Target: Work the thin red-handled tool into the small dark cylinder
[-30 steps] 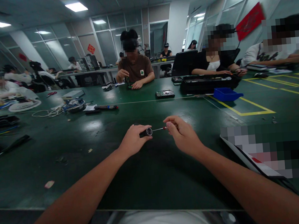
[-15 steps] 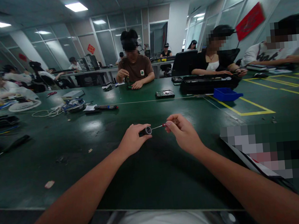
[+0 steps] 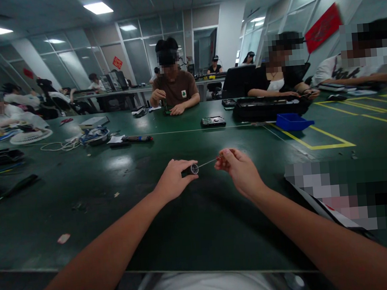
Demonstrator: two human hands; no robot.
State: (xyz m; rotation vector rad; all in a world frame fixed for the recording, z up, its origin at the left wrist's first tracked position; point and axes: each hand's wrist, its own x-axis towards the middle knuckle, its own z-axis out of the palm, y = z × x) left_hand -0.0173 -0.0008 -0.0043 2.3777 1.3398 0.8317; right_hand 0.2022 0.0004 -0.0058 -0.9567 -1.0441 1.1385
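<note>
My left hand (image 3: 173, 180) is wrapped round a dark cylinder (image 3: 194, 168) whose round, light-rimmed end faces right; most of its body is hidden by the fingers. My right hand (image 3: 238, 168) pinches a thin screwdriver (image 3: 207, 163) with a reddish handle, largely covered by the fingers. Its slim metal shaft slants down to the left, and the tip meets the cylinder's open end. Whether the tip sits inside or only touches there, I cannot tell. Both hands are held above the green table (image 3: 200, 234).
Beyond my hands lie a dark pen-like tool (image 3: 138, 139), a circuit-board device (image 3: 213, 121) and a blue bin (image 3: 294, 122). On the left rests a long screwdriver (image 3: 19, 186); a blurred flat item (image 3: 331, 196) lies on the right. A co-worker (image 3: 175, 86) sits opposite.
My right hand has turned and shifted slightly right, tilting the screwdriver more steeply. My left hand with the cylinder has edged slightly right.
</note>
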